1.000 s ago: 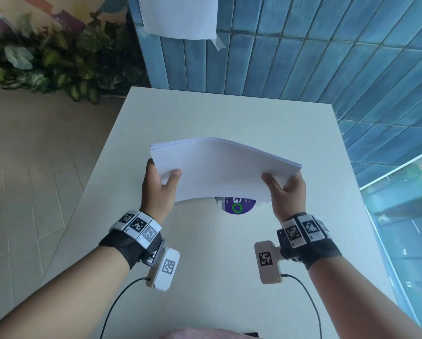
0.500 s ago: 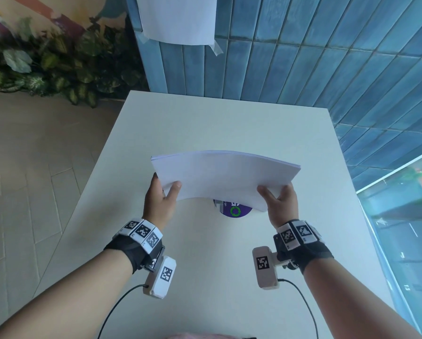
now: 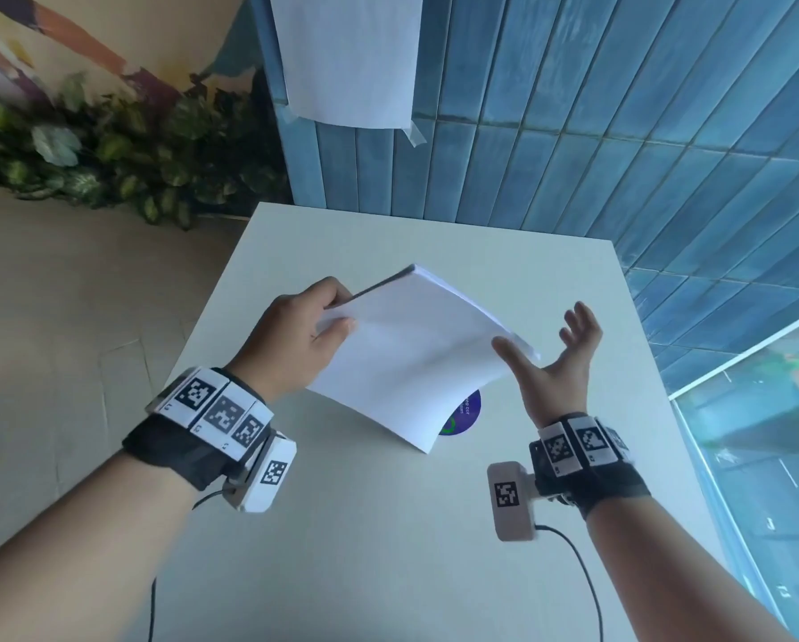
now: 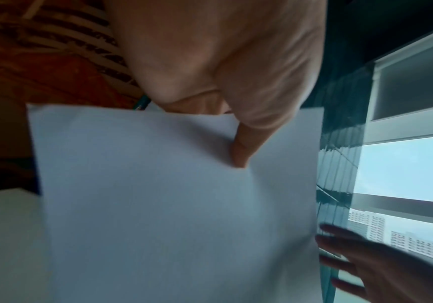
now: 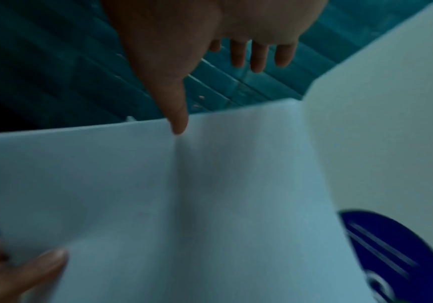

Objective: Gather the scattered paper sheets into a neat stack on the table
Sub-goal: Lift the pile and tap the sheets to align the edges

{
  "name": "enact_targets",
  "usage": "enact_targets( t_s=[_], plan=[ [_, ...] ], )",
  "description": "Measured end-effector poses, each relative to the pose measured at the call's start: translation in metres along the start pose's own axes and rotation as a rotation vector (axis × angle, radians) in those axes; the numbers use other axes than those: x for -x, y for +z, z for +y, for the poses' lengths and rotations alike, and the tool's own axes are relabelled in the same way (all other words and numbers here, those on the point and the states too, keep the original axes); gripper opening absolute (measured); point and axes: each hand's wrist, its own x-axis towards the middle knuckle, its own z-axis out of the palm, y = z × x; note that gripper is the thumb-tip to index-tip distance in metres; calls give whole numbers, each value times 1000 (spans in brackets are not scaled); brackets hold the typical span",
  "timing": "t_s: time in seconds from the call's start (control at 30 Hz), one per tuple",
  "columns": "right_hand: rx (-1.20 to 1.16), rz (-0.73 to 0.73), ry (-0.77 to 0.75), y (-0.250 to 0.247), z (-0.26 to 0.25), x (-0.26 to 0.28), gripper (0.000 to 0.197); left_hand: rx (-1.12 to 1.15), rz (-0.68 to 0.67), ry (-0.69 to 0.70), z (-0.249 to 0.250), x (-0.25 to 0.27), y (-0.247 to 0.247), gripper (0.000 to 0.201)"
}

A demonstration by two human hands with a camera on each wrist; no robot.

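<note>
At the left, the left hand (image 3: 301, 333) pinched one edge of the stack of paper sheets (image 3: 416, 352), thumb on top and fingers underneath. The stack hung tilted in the air above the middle of the table (image 3: 388, 549), its lowest corner pointing toward the near edge and not visibly touching the surface. Under that corner a round purple sticker (image 3: 463, 415) showed on the table. At the right, the right hand (image 3: 557, 363) was spread open, palm up, its thumb just reaching the stack's right edge. With only one side gripped, the loose sheets could probably fan apart or slide out toward the right edge of the table. A quick turn might worsen that.
</note>
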Motion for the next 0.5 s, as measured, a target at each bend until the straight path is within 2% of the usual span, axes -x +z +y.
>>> enact_targets(
  t_s=[0.1, 0.2, 0.27, 0.3, 0.4, 0.5],
  plan=[
    [52, -290, -197, 3, -37, 1, 83, -46, -135, 45, 13, -12, -9, 6],
    [123, -487, -281, 11, -57, 2, 42, -94, -231, 83, 24, -20, -11, 8],
    [120, -514, -289, 14, -61, 4, 12, -123, -263, 96, 31, -23, -10, 9],
    [93, -512, -268, 15, -62, 6, 6, -139, -267, 97, 34, -24, -11, 9],
    [34, -479, -234, 15, -58, 7, 8, -171, -246, 64, 39, -22, -13, 5],
    [-12, -460, -221, 11, -55, 9, 6, -120, -270, -29, 34, -19, -28, 11]
  ],
)
